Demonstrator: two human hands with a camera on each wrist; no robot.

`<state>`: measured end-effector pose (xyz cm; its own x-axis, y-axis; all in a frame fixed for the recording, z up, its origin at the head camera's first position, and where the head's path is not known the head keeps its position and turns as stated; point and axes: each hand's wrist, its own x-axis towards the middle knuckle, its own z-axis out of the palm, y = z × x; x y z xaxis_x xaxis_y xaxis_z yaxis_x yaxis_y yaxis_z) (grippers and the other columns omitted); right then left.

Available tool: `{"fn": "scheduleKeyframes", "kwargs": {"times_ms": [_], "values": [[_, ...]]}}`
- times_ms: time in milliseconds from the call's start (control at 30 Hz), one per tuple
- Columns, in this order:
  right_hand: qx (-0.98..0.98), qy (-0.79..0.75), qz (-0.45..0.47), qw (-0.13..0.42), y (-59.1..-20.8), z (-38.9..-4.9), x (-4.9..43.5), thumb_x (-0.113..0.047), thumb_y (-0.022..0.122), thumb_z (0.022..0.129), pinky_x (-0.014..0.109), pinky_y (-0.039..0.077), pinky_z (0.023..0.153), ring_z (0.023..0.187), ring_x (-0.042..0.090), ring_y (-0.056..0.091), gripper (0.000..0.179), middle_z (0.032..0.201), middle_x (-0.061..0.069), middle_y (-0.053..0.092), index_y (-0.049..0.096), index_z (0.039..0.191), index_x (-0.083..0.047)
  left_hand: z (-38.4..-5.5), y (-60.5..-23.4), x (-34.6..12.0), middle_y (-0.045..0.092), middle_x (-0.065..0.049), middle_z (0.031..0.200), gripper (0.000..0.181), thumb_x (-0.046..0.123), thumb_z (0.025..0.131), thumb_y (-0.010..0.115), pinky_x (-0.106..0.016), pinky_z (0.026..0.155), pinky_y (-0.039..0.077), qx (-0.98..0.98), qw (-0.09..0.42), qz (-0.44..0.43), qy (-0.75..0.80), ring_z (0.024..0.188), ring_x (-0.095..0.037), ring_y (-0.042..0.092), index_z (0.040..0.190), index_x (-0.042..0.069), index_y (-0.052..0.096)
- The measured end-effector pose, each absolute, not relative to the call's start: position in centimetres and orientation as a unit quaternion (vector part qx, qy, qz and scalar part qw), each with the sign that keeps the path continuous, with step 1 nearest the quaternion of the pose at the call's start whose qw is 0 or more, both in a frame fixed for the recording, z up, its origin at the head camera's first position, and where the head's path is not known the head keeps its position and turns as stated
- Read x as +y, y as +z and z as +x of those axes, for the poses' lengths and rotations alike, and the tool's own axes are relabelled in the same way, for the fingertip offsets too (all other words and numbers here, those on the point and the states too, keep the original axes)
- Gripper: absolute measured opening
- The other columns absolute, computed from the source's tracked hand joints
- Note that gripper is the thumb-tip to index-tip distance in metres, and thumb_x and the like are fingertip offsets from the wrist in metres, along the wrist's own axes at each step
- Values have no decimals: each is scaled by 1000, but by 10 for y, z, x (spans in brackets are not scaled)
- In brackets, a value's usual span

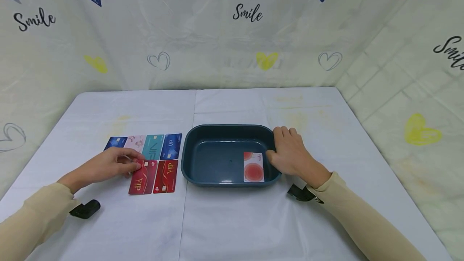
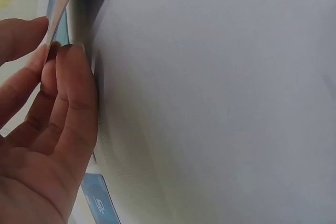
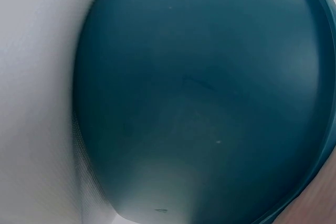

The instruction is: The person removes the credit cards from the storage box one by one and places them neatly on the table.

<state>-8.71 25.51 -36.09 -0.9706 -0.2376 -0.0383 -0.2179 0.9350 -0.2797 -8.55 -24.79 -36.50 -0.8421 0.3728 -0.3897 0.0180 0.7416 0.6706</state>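
Thumb and fingers of my left hand (image 1: 121, 163) pinch a red VIP card (image 1: 141, 184) by its upper corner. In the left wrist view that card (image 2: 62, 1) shows nearly edge-on between thumb and fingertips. A second red VIP card (image 1: 165, 177) lies just to its right. At the other side, my right hand (image 1: 295, 152) grips the right rim of a dark teal tray (image 1: 203, 182). The tray's outer wall (image 3: 199, 98) fills most of the right wrist view. Inside the tray, near its right end, is a white card with red circles (image 1: 253, 167).
Behind the red cards runs a row with a blue card (image 1: 117, 141), a pink floral card (image 1: 134, 142), a teal card (image 1: 153, 146) and another blue card (image 1: 171, 147). A white cloth covers the table (image 1: 224, 220); a printed curtain (image 1: 210, 31) hangs behind it.
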Motion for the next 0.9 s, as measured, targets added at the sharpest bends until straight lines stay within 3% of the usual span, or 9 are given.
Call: {"fn": "scheduleKeyframes", "kwargs": {"times_ms": [500,900], "values": [[984,-138,-112,32,-361,-85,255,-23,53,90,46,36,83,100,33,42,39,103,16,52,48,118,3,-86,-361,-246,64,-8,117,37,34,100,68,-22,72,58,911,237,108,319,96,-16,64,130,11,67],[983,-137,-114,36,-359,-85,255,-24,53,91,44,35,81,99,32,41,39,103,15,51,48,119,3,-92,-344,-243,66,-7,113,36,36,99,69,-25,71,58,934,191,112,280,93,-17,63,128,14,68]]}}
